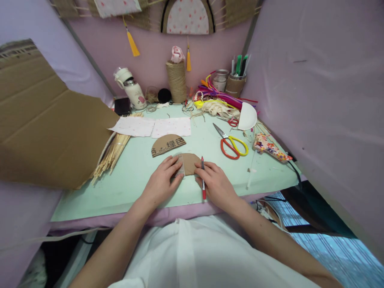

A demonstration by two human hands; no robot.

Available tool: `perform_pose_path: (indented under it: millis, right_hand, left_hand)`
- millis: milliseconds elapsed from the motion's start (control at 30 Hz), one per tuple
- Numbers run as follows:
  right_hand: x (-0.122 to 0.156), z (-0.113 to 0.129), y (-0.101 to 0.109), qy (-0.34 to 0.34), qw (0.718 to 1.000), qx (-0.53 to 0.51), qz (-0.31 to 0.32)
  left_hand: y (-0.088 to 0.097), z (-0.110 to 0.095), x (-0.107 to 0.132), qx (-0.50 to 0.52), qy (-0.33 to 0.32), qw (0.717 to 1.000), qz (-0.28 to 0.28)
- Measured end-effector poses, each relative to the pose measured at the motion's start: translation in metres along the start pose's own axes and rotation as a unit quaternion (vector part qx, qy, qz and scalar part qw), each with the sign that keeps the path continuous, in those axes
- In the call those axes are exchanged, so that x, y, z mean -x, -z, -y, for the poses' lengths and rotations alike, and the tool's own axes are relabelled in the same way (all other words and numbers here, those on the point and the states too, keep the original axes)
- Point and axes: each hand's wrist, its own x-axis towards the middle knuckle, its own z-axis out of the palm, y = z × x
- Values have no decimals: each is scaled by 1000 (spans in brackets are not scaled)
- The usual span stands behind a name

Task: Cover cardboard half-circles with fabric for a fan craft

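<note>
A plain brown cardboard half-circle (191, 164) lies on the table near its front edge, between my two hands. My left hand (162, 178) grips a clear ruler (181, 165) that stands across the left part of this cardboard, thumb below and fingers above. My right hand (216, 182) has a red pen (203, 186) tucked between its fingers, red end toward me, while its fingertips touch the cardboard's right edge. Just behind, a second cardboard half-circle (169, 145) with black printed characters rests flat.
Red-and-yellow-handled scissors (231, 144) lie right of centre, with a glue gun (270, 149) beyond. Spotted cloth pieces (153, 126) and bundled sticks (112, 154) sit left. A large cardboard sheet (51, 120) leans over the left side. A bottle (133, 90) and twine spool (177, 82) stand behind.
</note>
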Motion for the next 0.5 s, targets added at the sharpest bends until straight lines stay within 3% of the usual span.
perform_pose_path:
  millis: [500]
  right_hand:
    - [0,0,0,-2,1000,-3,3]
  left_hand:
    - [-1,1,0,1,1,1000,-9]
